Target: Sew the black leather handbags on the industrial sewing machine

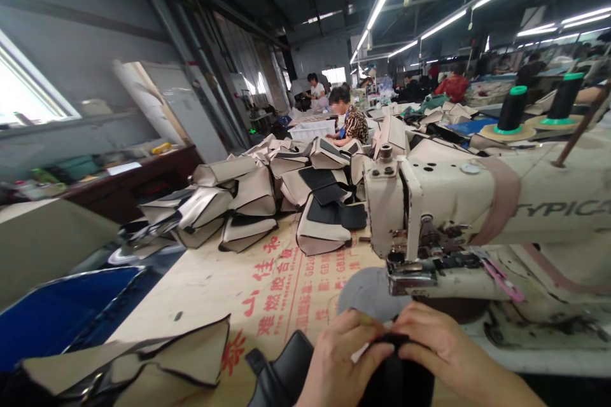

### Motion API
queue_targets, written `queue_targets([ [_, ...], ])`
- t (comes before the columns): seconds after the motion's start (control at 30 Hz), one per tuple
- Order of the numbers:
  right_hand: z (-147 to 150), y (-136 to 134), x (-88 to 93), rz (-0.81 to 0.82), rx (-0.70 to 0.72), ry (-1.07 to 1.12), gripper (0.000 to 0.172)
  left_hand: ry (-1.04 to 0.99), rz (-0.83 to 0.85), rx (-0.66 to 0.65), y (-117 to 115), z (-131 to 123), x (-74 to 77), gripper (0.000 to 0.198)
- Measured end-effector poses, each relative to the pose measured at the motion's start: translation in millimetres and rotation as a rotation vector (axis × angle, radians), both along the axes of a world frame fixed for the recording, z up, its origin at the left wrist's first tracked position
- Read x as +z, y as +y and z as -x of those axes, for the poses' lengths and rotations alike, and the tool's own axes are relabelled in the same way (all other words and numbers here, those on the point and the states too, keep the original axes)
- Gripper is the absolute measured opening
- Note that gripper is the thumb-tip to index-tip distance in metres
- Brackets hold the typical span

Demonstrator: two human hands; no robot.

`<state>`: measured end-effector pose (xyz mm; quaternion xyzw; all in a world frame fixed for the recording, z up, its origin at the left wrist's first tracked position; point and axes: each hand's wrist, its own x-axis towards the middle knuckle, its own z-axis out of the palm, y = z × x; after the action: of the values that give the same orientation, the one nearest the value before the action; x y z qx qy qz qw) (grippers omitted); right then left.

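My left hand (337,353) and my right hand (442,340) meet at the lower middle, in front of the sewing machine (453,203). Between thumbs and fingers, both are closed on the upper edge of a black bag piece (396,378), whose exact kind I cannot make out. A small white bit (360,351) shows by my left fingers. Just beyond my fingertips is a round grey plate (365,292) beside the machine's arm. Left of my left hand, a black leather-like piece (284,369) lies on the wooden table (200,292).
Beige bag pieces with black edging (252,191) are heaped across the table's far side. Another beige piece (181,356) lies front left, near a blue bin (71,311). Black thread cones (513,111) stand behind the machine. A person (353,124) sits beyond the heap.
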<state>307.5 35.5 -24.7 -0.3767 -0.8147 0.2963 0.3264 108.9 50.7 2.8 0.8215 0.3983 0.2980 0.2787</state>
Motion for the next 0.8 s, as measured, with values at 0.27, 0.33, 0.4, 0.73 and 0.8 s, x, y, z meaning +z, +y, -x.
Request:
queue_targets([
  [0.27, 3.9, 5.3, -1.3, -0.064, -0.059, -0.089, 0.032, -0.026, -0.141, 0.098, 5.0, -4.1, -17.8, 0.017],
  [0.33, 3.7, 6.8, -0.8, -0.033, -0.042, -0.085, 0.033, -0.003, -0.227, -0.022, 8.1, -1.6, -18.7, 0.021],
  [0.4, 3.0, 8.1, -2.5, -0.027, -0.046, -0.076, 0.034, 0.046, -0.289, -0.116, 11.3, 2.3, -18.7, 0.027],
  [0.73, 6.3, 12.9, -17.7, -0.028, -0.147, -0.096, 0.022, 0.417, -0.211, -0.231, 19.2, 7.7, -8.3, 0.018],
  [0.8, 7.0, 13.7, -19.7, -0.001, -0.218, -0.045, 0.017, 0.402, -0.218, -0.219, 21.8, 6.4, -7.0, 0.019],
])
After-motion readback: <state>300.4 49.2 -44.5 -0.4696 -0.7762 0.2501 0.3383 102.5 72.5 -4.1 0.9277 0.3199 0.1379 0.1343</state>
